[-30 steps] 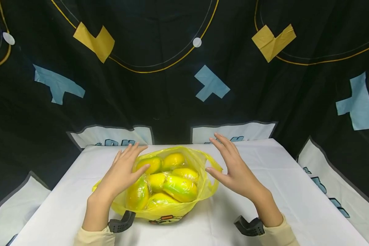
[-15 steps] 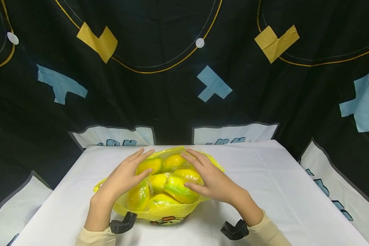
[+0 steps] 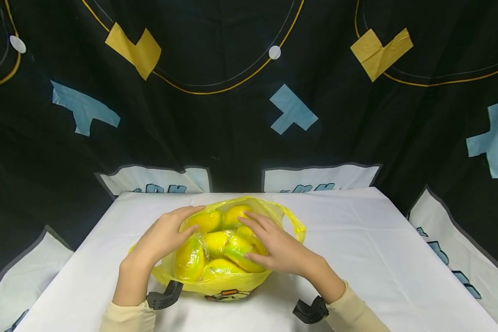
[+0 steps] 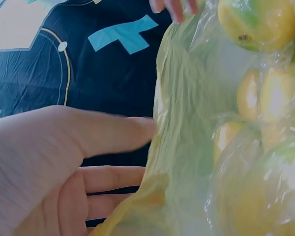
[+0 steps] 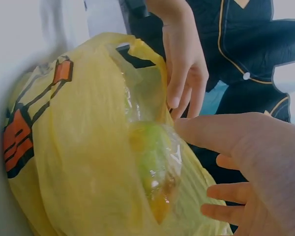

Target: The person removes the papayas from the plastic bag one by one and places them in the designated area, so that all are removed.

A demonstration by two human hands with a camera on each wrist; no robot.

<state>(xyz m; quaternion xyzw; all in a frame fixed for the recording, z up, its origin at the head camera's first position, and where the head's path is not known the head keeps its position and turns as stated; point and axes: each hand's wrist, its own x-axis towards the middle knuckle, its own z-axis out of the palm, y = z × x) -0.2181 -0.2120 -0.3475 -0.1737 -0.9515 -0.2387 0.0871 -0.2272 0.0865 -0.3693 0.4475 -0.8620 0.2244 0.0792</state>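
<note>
A yellow plastic bag (image 3: 199,287) stands with its mouth spread wide at the table's middle. Several yellow-green mangoes (image 3: 189,260) in clear wrap fill it. My left hand (image 3: 162,237) is at the bag's left rim, fingers extended and thumb apart. In the left wrist view its thumb is at the bag's edge; the other fingertips are partly hidden behind the plastic. Over the bag's right side reaches my right hand (image 3: 280,246), fingers extended above the mangoes. From the right wrist view, one wrapped mango (image 5: 155,157) lies by that thumb; whether they touch, I cannot tell.
A white cloth covers the table (image 3: 357,258). Behind it hangs a black curtain (image 3: 216,138) with yellow and blue shapes. One loop handle (image 3: 297,226) of the bag sticks out on the right. Each wrist carries a black mount (image 3: 164,296).
My right hand has moved left and inward, from beside the bag's right edge to over the mangoes. The left hand has stayed nearly in place at the left rim.
</note>
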